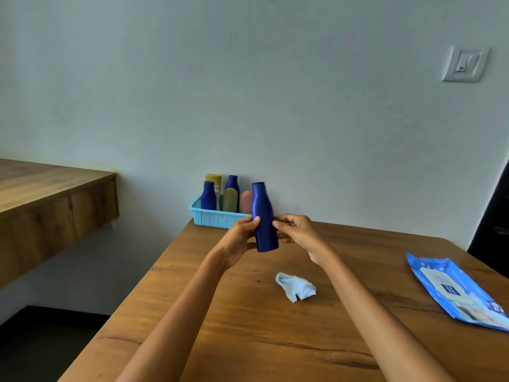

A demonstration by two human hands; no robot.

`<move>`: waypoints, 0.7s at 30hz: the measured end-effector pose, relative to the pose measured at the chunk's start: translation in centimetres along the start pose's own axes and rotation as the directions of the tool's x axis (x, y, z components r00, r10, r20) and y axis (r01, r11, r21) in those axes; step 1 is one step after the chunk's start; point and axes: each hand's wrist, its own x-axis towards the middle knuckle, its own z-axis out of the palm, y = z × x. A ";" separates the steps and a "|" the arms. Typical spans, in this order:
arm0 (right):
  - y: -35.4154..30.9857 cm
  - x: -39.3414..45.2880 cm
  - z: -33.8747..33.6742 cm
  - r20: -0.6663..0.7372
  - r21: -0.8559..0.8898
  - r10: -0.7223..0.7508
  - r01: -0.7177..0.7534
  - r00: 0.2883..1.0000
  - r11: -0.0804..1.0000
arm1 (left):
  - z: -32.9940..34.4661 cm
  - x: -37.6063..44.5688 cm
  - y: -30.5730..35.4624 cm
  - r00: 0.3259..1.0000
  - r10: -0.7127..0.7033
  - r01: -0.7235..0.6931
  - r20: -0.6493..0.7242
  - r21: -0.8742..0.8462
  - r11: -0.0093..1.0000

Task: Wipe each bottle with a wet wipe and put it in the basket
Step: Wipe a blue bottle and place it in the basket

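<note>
Wood-grain tabletop (248, 340) fills the near part of my view, and on it, closest to me, lies a crumpled pale-blue wet wipe (296, 286), let go by both hands, with a flat blue plastic pack of wipes (457, 290) further off to the right. Beyond the wipe I have both forearms reaching forward, and between them, lifted clear of the table, is a dark blue plastic bottle with a narrow neck (264, 221). Its long axis runs nearly upright, neck up and leaning slightly left. My left hand (241, 238) grasps its lower body from the left, thumb tip on the front face; my right hand (296, 230) pinches the same stretch from the right with curled fingers. Just behind the bottle and to its left stands a light-blue perforated plastic basket (212, 217) against the pale wall (248, 92), at the table's far edge, already holding two similar dark blue bottles, a yellow one, an olive one and a pink one, all upright. As I judge it, the wiping is finished and the next move is a short carry forward and left, with the left hand the nearer one to the basket; free room looks to be on its right side.
</note>
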 end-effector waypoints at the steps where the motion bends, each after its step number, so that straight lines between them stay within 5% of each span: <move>1: -0.3 0.4 0.0 0.013 0.001 -0.006 0.006 1.000 1.000 | -0.5 0.2 0.4 1.000 0.008 -0.009 0.011 0.057 0.998; 9: -2.0 6.4 0.9 -0.021 0.057 -0.109 0.110 0.994 0.992 | -2.7 4.2 4.8 0.969 0.225 -0.160 -0.105 0.427 0.890; 15: -1.9 12.3 2.2 -0.099 -0.170 -0.167 0.149 0.981 0.974 | -3.5 8.9 4.7 0.783 0.397 -0.075 -0.479 0.560 0.825; 21: 0.4 16.2 3.4 -0.088 -0.262 -0.156 0.128 0.984 0.957 | -4.5 11.4 2.5 0.785 0.389 -0.051 -0.482 0.576 0.816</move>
